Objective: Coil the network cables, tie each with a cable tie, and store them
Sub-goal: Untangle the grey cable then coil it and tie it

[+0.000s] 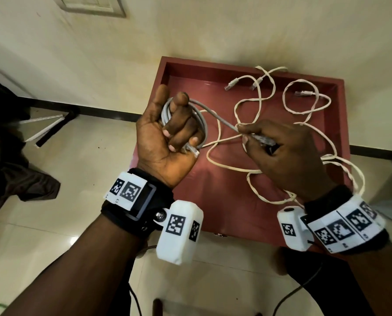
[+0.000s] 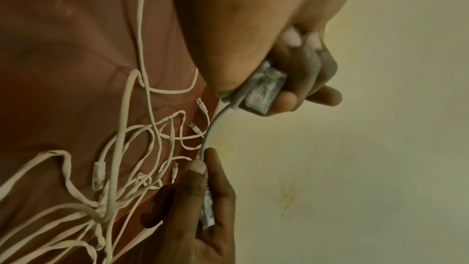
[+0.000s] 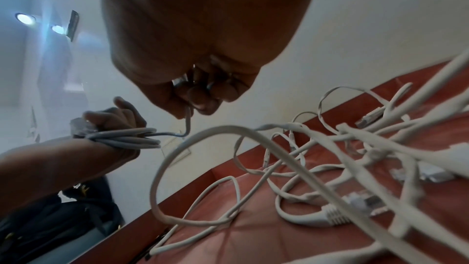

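My left hand (image 1: 167,131) grips a coil of grey network cable (image 1: 201,124), palm up, above the left side of the red tray (image 1: 213,215). One clear plug (image 1: 193,151) of that cable sticks out below my fingers (image 2: 304,63). The cable's loose end runs right to my right hand (image 1: 281,153), which pinches it just before its other plug (image 1: 265,139). In the right wrist view the grey coil (image 3: 127,138) hangs from my left hand (image 3: 111,119). Loose white cables (image 1: 254,106) lie tangled in the tray.
The red tray stands on a pale tiled floor against a cream wall (image 1: 213,30). Several white cables (image 3: 330,158) spill over the tray's right side, near my right wrist. Dark cloth (image 1: 12,169) and a black-and-white bar (image 1: 46,126) lie at the left.
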